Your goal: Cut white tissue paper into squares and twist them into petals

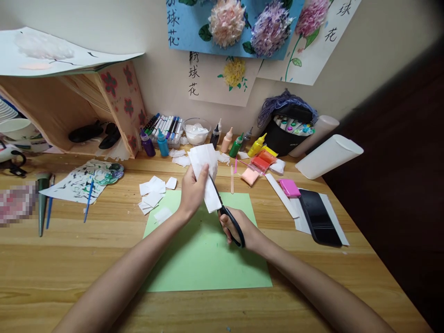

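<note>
Three wall sheets (pixel 191 32), each lettered 球花. Pinched in left hand (pixel 192 193), thumb on top: white paper (pixel 210 199), layers uncountable, above one green sheet (pixel 204 261). Gripped in right hand (pixel 249 229): one pair of black scissors (pixel 224 209), blades at the paper.

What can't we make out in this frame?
All head view:
- Left hand: most fingers hidden behind the paper.
- Scissors: second blade hidden by the paper.
- Pinkish thing, left edge: pixelated, unidentifiable.
- Blue poster: top cut off by the upper edge.
</note>
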A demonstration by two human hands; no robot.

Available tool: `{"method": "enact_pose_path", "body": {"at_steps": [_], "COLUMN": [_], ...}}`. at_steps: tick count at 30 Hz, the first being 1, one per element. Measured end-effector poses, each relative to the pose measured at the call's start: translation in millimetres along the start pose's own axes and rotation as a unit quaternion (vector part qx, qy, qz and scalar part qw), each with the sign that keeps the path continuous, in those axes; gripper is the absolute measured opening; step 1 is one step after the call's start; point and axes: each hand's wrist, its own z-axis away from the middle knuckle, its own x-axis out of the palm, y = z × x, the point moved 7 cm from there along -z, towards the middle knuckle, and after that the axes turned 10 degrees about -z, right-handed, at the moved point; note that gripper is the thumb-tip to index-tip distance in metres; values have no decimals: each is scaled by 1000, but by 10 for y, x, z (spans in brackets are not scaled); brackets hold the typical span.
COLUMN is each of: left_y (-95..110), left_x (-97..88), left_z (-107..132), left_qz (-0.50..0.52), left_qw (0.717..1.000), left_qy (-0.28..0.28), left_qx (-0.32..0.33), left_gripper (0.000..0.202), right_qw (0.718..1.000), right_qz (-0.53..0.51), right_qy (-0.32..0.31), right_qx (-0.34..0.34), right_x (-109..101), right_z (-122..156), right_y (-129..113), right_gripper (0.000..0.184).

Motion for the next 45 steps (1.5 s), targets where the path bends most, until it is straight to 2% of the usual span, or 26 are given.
{"method": "enact_pose_path", "body": {"at_steps": [5, 9, 16, 24, 33, 40, 45], "left_y": [67, 75, 36, 55, 50, 9, 97], "left_x": [-20, 21, 3, 46, 59, -26, 37], "left_z": [5, 76, 62, 83, 83, -3, 64], "left_qz": [-20, -18, -25, -47, -36, -40, -53], "left_qw": [999, 999, 999, 999, 999, 999, 998], "left_qy": [14, 14, 21, -3, -11, 8, -17], "left_qx": [27, 23, 15, 26, 23, -2, 35], "left_gripper": [29, 28, 28, 30, 30, 33, 28], "right_qw": [1000, 1000, 1000, 999, 998, 999, 999], "right_qz": [8, 14, -21, 49, 45, 41, 48], "right_qy": [-23, -26, 13, -4, 34, 1, 0], "right_qx": [2, -8, 3, -11, -19, -7, -11], "right_x": [55, 76, 14, -40, -83, -14, -3], "right_z": [11, 19, -3, -16, -7, 19, 25], "right_y": [-5, -54, 27, 8, -22, -45, -36], "right_gripper": [67, 71, 61, 67, 55, 58, 62]}}
